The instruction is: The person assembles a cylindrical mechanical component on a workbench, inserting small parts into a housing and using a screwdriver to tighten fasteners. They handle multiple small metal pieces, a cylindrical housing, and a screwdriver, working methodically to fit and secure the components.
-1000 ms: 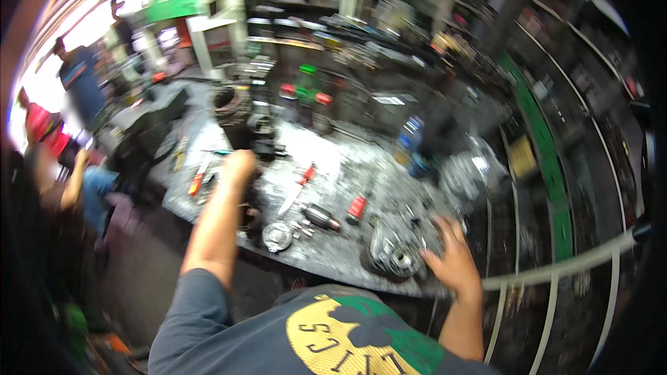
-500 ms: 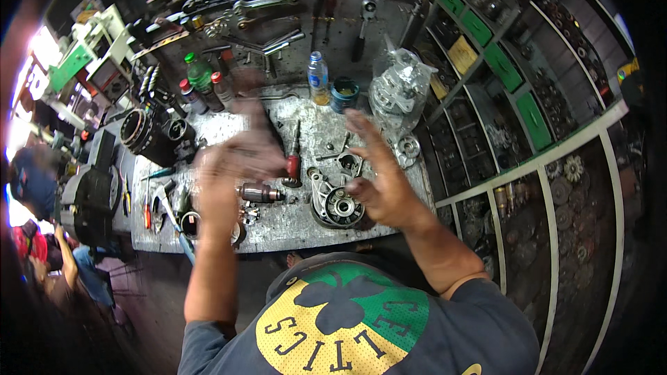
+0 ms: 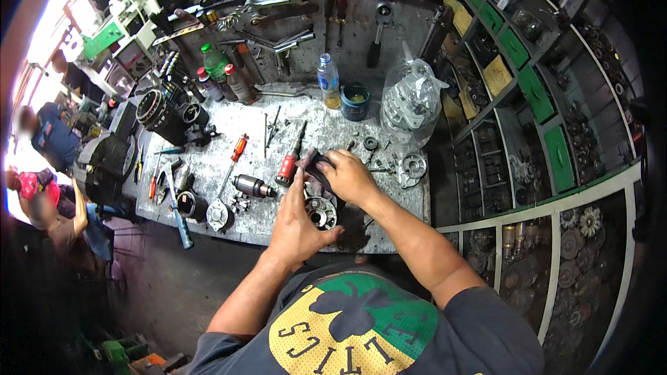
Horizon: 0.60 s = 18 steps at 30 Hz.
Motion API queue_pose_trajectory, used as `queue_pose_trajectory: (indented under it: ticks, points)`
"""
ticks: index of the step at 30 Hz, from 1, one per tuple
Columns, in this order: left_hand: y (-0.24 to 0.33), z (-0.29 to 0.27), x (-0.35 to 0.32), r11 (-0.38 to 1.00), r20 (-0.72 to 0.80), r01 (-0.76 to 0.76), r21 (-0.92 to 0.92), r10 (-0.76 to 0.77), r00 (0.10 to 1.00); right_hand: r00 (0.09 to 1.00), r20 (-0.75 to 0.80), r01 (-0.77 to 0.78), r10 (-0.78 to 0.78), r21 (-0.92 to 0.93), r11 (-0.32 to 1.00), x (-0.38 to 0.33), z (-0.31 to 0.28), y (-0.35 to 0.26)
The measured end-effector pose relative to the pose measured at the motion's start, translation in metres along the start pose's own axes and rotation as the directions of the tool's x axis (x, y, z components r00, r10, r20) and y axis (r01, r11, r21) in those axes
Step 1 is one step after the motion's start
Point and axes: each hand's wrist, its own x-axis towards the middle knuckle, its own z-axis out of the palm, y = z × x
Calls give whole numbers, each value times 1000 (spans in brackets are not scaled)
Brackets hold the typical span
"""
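My left hand is around the near left side of a round metal housing, fingers stretched along it and thumb at its near edge. A dark rag is bunched in my right hand, against the far part of the housing. The rag and fingers hide some of the housing. Left of the hands lie a motor armature and a red-handled tool with a dark shaft. Farther left are a red-handled screwdriver and a small metal end cover.
A blue-handled hammer reaches over the bench's near edge. Bottles, including a clear one, stand at the back beside a dark tub and a plastic bag of parts. Shelves line the right; a person is at far left.
My hands were raised and apart, the left one blurred. Now both are lower and together at the housing, which has shifted left. The right hand now holds the dark rag.
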Motion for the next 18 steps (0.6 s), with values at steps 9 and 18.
queue_pose_trajectory:
  ticks: [9, 18]
  points:
    - [-14, -15, 5, 1000, 75, 6, 12, -7, 997, 958, -264, -75, 115, 158, 985, 29, -68, -5]
    - [-24, -12, 5, 999, 72, -21, -44, 25, 997, 895, 318, 347, -313, -57, 936, -72, -73, -89]
